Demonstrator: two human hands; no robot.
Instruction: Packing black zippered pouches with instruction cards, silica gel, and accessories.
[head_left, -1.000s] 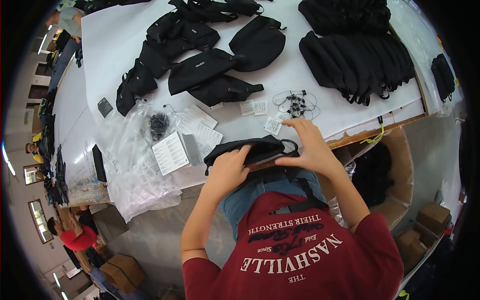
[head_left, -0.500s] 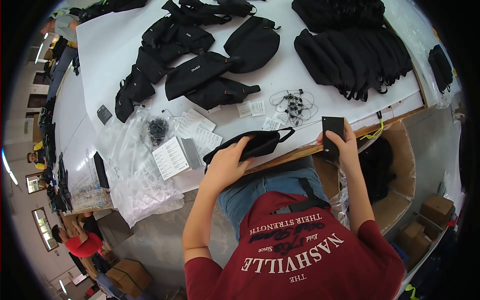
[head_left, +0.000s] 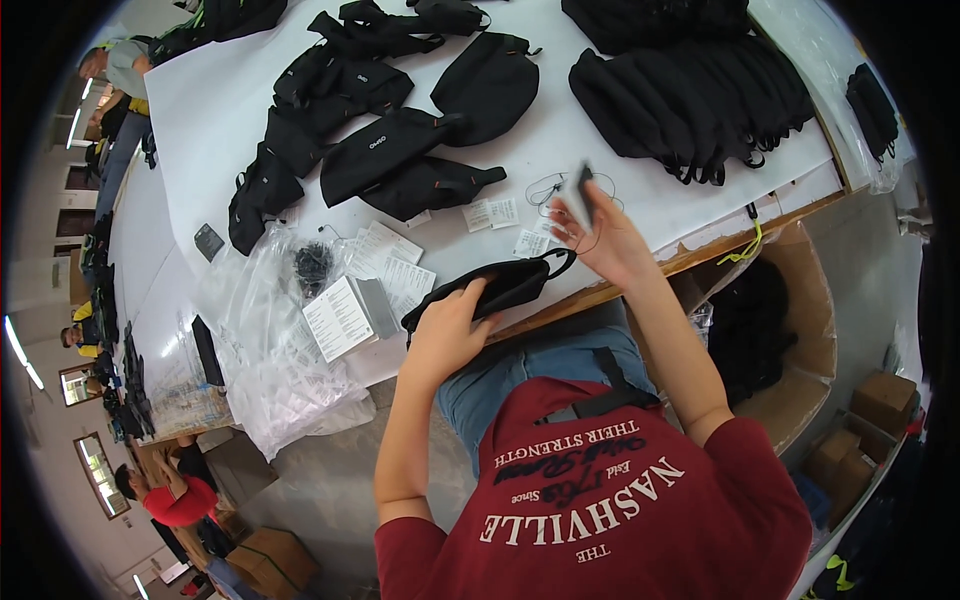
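Observation:
My left hand (head_left: 452, 325) is closed on a small black fabric bag (head_left: 518, 284) at the table's near edge, its fingers gripping the rim and a thin loop strap showing at its right end. My right hand (head_left: 610, 235) is raised over the table, pinching a hang tag (head_left: 577, 196) that is tilted and smeared by motion. A thin black cord runs near that hand. Behind it lie the tangled black strings (head_left: 545, 190), partly hidden. White paper slips (head_left: 490, 214) lie just left of the right hand.
A stack of white printed cards (head_left: 345, 318) stands beside crumpled clear plastic (head_left: 260, 370). Black bags (head_left: 400, 150) spread across the white table, with a row of stacked ones (head_left: 690, 105) at the far right. Below the right edge sits an open carton (head_left: 815, 330). Other people work at left.
My right hand has moved left and away from me over the table with the hang tag, turning the tag from its flat black face to a tilt. My left hand stays on the bag.

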